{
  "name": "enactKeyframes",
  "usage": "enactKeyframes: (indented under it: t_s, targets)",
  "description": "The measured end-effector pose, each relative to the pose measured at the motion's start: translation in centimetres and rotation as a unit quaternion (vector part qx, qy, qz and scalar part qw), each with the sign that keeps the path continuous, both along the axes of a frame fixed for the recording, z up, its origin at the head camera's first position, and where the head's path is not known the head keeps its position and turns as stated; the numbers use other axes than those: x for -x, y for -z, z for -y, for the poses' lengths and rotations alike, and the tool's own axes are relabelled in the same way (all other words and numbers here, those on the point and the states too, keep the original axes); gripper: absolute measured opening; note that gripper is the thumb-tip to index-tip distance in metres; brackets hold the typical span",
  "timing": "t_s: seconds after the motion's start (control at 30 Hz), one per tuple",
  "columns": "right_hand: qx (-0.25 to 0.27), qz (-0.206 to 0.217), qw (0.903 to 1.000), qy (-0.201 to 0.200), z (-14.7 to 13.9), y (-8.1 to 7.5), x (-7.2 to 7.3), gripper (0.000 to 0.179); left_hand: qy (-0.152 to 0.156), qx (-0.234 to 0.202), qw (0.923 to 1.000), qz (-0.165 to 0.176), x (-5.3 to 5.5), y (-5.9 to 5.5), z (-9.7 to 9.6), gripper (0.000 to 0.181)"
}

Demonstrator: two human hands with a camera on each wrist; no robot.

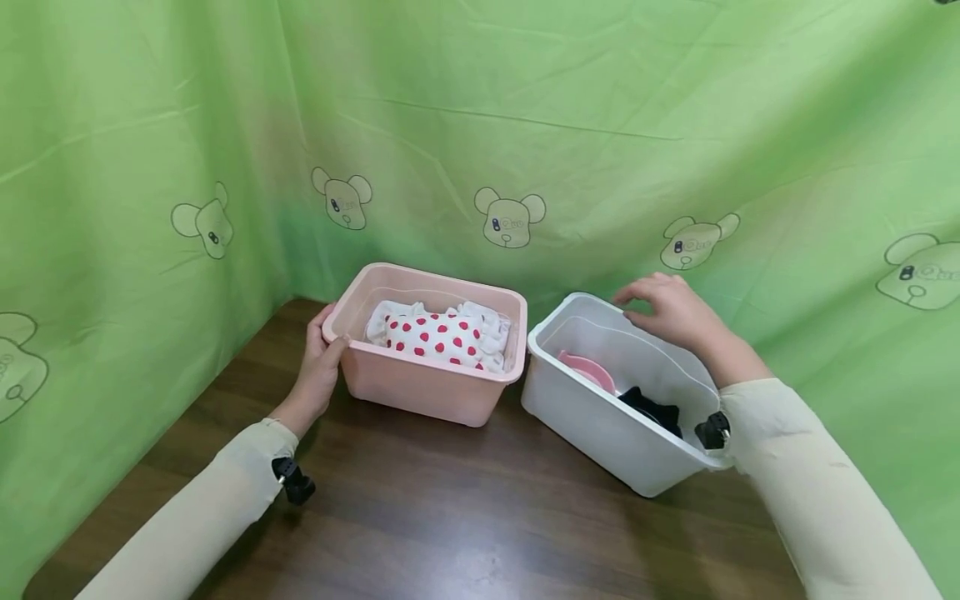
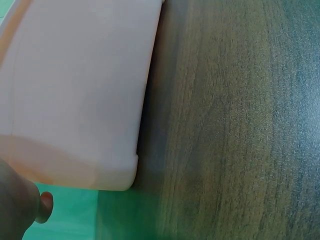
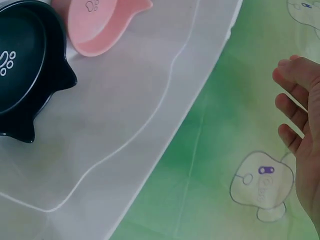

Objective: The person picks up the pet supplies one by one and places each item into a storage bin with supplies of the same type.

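Observation:
My left hand holds the left end of a pink plastic bin, its thumb at the near corner of the rim. In that bin lies a white ruffled cloth item with red spots. My right hand is over the far rim of a white bin, with loosely bent fingers and nothing in them. The right wrist view shows its fingertips apart from that bin. Inside the white bin are a pink bowl and a black bowl, both with pointed ears and a paw print.
Both bins stand on a dark brown wooden table, their near corners almost touching. A green curtain printed with bear heads hangs behind and along the left side.

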State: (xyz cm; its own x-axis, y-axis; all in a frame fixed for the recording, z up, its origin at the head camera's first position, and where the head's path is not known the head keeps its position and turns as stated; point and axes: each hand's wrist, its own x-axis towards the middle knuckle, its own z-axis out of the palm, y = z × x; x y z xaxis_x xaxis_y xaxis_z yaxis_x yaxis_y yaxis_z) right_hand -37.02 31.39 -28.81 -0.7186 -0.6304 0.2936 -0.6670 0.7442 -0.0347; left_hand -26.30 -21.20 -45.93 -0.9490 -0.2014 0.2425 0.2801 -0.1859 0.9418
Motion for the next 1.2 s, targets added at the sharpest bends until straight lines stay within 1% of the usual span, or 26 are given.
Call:
enactKeyframes:
  t_s: [0.23, 0.4, 0.6, 0.93, 1.2]
  targets:
    - [0.039, -0.013, 0.9991, 0.012, -1.1, -1.7, -1.6, 0.025, -0.004, -0.005, 0.9999, -0.016, 0.0, 0.0, 0.0, 0.064]
    - [0.06, -0.01, 0.998, 0.018, -2.0, -2.0, -2.9, 0.026, -0.01, -0.008, 0.9998, -0.013, 0.0, -0.2, -0.1, 0.064]
    - [0.08, -0.011, 0.9962, 0.031, -3.4, -1.5, -4.8, 0.028, -0.007, -0.003, 0.9999, -0.007, -0.3, -0.3, -0.2, 0.063]
    - [0.115, -0.008, 0.9919, 0.053, -5.1, 0.0, -7.8, 0.031, -0.006, -0.002, 0.9999, -0.01, -0.3, -0.3, -0.1, 0.063]
    - [0.162, 0.0, 0.9843, 0.07, -5.7, 1.3, -10.1, 0.029, 0.0, 0.004, 0.9999, -0.01, -0.5, -0.4, -0.1, 0.063]
